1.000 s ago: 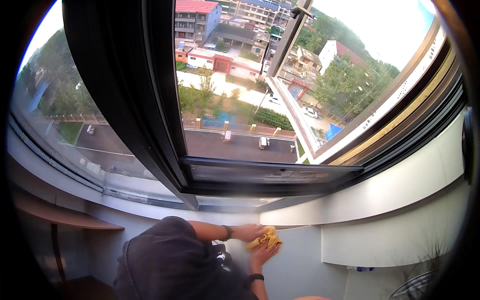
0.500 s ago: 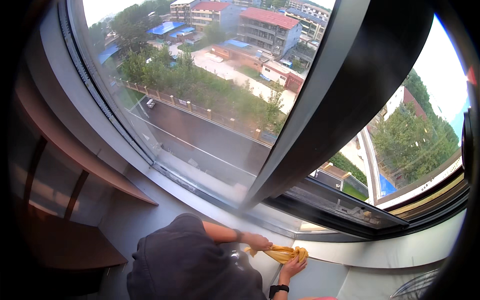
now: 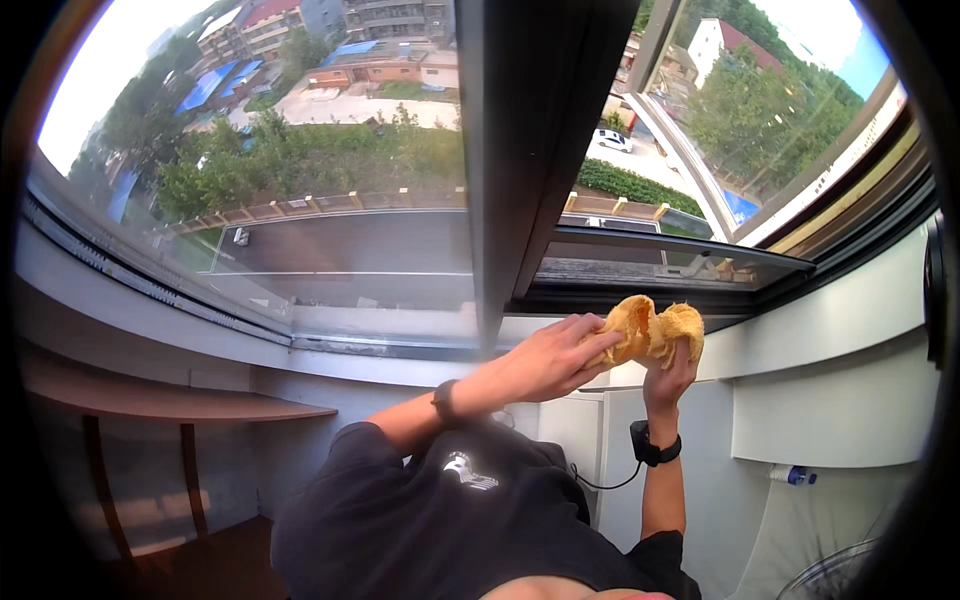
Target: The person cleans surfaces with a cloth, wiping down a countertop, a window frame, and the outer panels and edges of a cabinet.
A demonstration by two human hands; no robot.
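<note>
A crumpled yellow cloth (image 3: 650, 338) is held up in front of the lower window frame, bunched between both hands. My left hand (image 3: 556, 358) grips its left end, with fingers folded over the fabric. From below, my right hand (image 3: 673, 380) holds the other end, some of its fingers hidden by the cloth. Both wrists carry dark bands, and a thin black cable (image 3: 612, 487) runs from the right one toward my shirt.
A thick dark window post (image 3: 515, 150) rises just beyond my hands. To its right, an outer sash (image 3: 690, 165) stands swung outward over the road side. A brown shelf (image 3: 180, 390) juts out at left; white panels (image 3: 830, 410) line the right.
Both hands have lifted the cloth up and to the right, away from the lower corner. The twisted cloth is now looser and bunched. My view has turned with my body.
</note>
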